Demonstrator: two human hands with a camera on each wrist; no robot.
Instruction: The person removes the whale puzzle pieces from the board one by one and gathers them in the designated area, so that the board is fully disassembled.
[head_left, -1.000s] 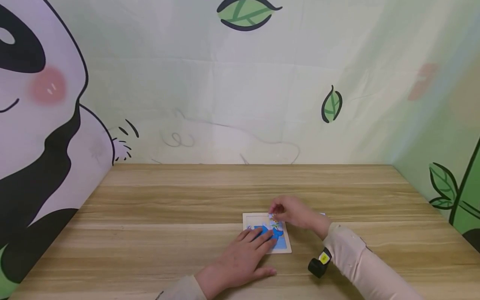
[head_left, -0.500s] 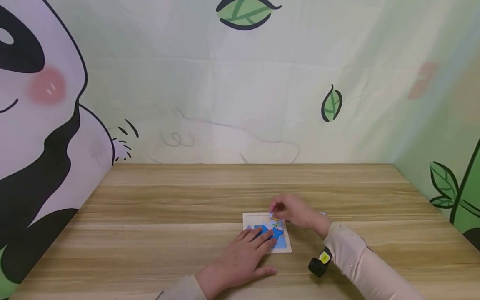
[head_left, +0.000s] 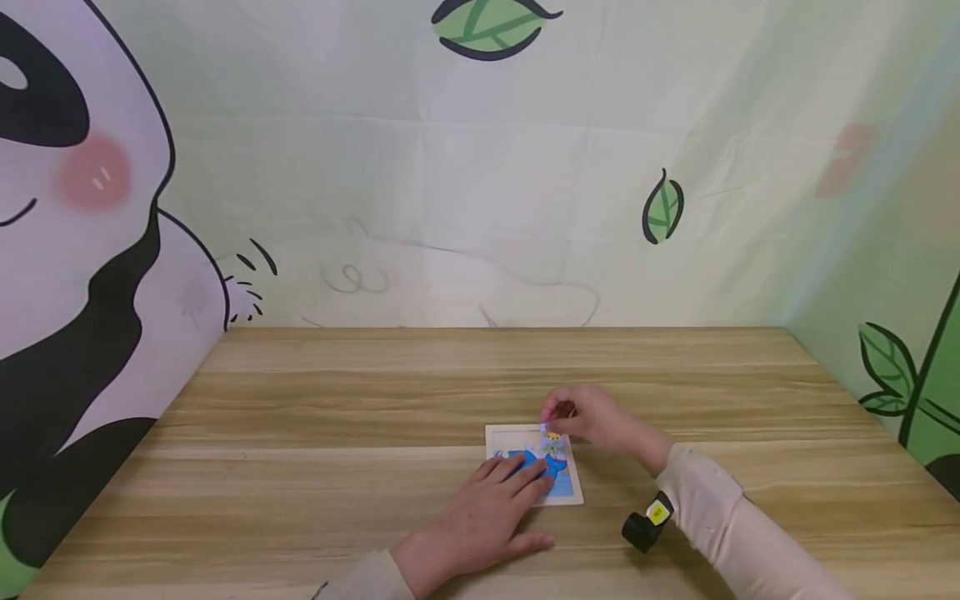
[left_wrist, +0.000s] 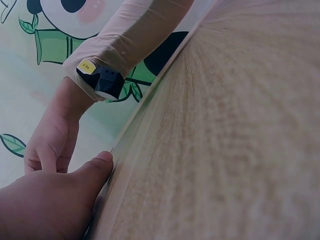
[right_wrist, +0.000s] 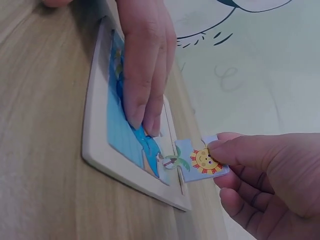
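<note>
My right hand pinches a jigsaw piece between thumb and fingers. The piece shows a smiling sun and a palm tree, and it stands tilted over the far right corner of a light wooden puzzle board. Inside the board's raised border lies a blue picture, partly covered by fingers. My left hand rests on the board with fingers straight and spread, its thumb on the table beside it. In the right wrist view, the left fingertips press on the blue pieces, close to the gap at the top.
The board lies on a wood-grain table. A cloth wall with a panda and leaves rises behind the table's far edge. A black wrist device sits below the right sleeve.
My right hand has shifted slightly up and to the right, with the jigsaw piece still pinched; its wrist has turned a little. My left hand stays in place on the board.
</note>
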